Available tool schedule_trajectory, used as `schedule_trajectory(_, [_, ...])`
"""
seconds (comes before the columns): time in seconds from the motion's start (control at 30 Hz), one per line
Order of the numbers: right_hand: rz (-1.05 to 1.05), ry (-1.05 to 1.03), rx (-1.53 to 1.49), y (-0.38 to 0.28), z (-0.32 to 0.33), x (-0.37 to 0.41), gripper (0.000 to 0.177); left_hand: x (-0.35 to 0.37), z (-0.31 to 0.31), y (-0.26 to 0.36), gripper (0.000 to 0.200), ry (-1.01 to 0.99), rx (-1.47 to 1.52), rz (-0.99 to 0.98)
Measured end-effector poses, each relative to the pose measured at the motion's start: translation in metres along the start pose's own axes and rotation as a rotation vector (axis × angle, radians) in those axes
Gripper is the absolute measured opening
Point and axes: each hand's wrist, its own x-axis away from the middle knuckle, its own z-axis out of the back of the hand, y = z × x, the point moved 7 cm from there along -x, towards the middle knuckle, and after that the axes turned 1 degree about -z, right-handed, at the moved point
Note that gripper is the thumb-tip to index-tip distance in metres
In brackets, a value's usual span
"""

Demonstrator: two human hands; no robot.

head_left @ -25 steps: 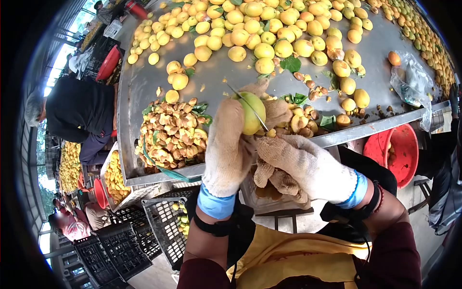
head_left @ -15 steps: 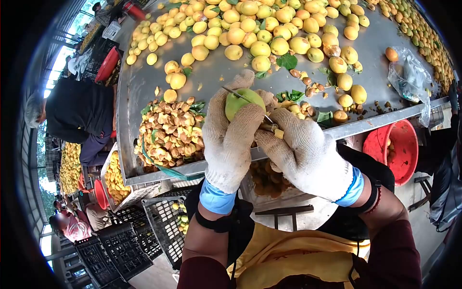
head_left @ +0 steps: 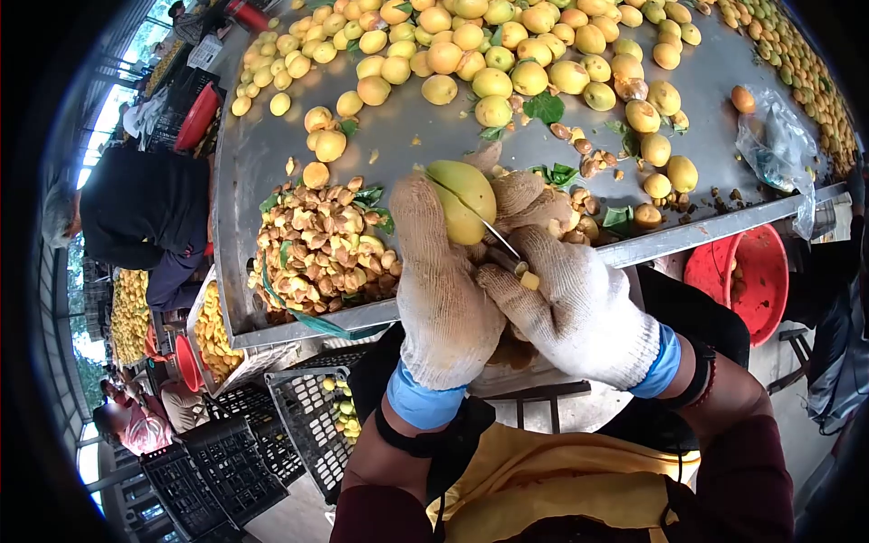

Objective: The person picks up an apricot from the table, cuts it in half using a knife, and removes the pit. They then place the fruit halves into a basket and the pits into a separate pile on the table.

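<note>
My left hand (head_left: 444, 281), in a knitted glove with a stained thumb and fingers, is closed around a yellow-green apricot (head_left: 463, 195). A knife (head_left: 496, 237) with a thin blade and a short yellowish handle end is in my gloved right hand (head_left: 575, 294). Its blade lies in a cut line running slantwise across the apricot. The fruit is held just above the near edge of the metal table (head_left: 371, 308). A heap of brown pits and scraps (head_left: 321, 249) lies left of my hands. Whole apricots (head_left: 489, 81) are spread beyond them.
A clear plastic bag (head_left: 774, 145) lies at the table's right. Below that edge stands a red basin (head_left: 751, 281). Black crates (head_left: 222, 471) are at the lower left. A person in dark clothes (head_left: 149, 217) bends forward at the left. Leaves and pits (head_left: 593, 163) lie near my right hand.
My left hand has turned the apricot, so a different side with a long cut line now shows. The knife stays in my right hand, its blade now further into the fruit.
</note>
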Motion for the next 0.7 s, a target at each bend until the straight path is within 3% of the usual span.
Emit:
schedule_trajectory(0.1, [0.266, 0.274, 0.128, -0.007, 0.012, -0.009, 0.034, -0.013, 0.015, 0.001, 0.080, -0.056, -0.453, -0.173])
schedule_trajectory(0.13, [0.093, 0.199, 0.183, -0.003, 0.017, -0.011, 0.033, -0.017, 0.021, 0.002, 0.080, -0.057, -0.454, -0.178])
schedule_trajectory(0.2, [0.095, 0.165, 0.094, -0.004, 0.023, -0.011, 0.033, -0.022, 0.012, 0.015, 0.045, -0.128, -0.427, -0.209])
schedule_trajectory(0.23, [0.094, 0.167, 0.094, -0.005, 0.024, -0.010, 0.033, -0.016, 0.013, 0.015, 0.044, -0.057, -0.144, -0.093])
schedule_trajectory(0.33, [0.128, 0.142, 0.156, -0.013, 0.022, 0.000, 0.032, -0.014, 0.014, 0.017, 0.050, -0.060, -0.231, -0.146])
schedule_trajectory(0.4, [0.042, 0.058, 0.243, -0.013, 0.020, 0.001, 0.044, -0.013, 0.012, 0.015, 0.051, -0.097, -0.216, -0.123])
schedule_trajectory(0.43, [0.038, 0.056, 0.241, -0.008, 0.016, -0.002, 0.044, -0.011, 0.011, 0.007, 0.052, -0.056, -0.090, -0.072])
schedule_trajectory(0.5, [0.195, 0.206, 0.395, -0.006, 0.016, -0.012, 0.047, -0.012, 0.014, -0.004, 0.052, -0.012, 0.044, -0.010])
schedule_trajectory(0.6, [0.179, 0.193, 0.341, -0.006, 0.018, -0.017, 0.053, -0.021, 0.026, -0.007, 0.061, 0.017, 0.057, 0.018])
schedule_trajectory(0.63, [0.180, 0.194, 0.343, -0.009, 0.021, -0.016, 0.053, -0.022, 0.026, 0.000, 0.058, -0.019, -0.045, -0.007])
schedule_trajectory(0.67, [0.182, 0.164, 0.237, -0.013, 0.024, -0.016, 0.041, -0.023, 0.026, 0.007, 0.054, -0.055, -0.145, -0.034])
schedule_trajectory(0.7, [0.184, 0.132, 0.131, -0.018, 0.026, -0.015, 0.032, -0.017, 0.016, 0.028, 0.043, -0.111, -0.610, -0.195])
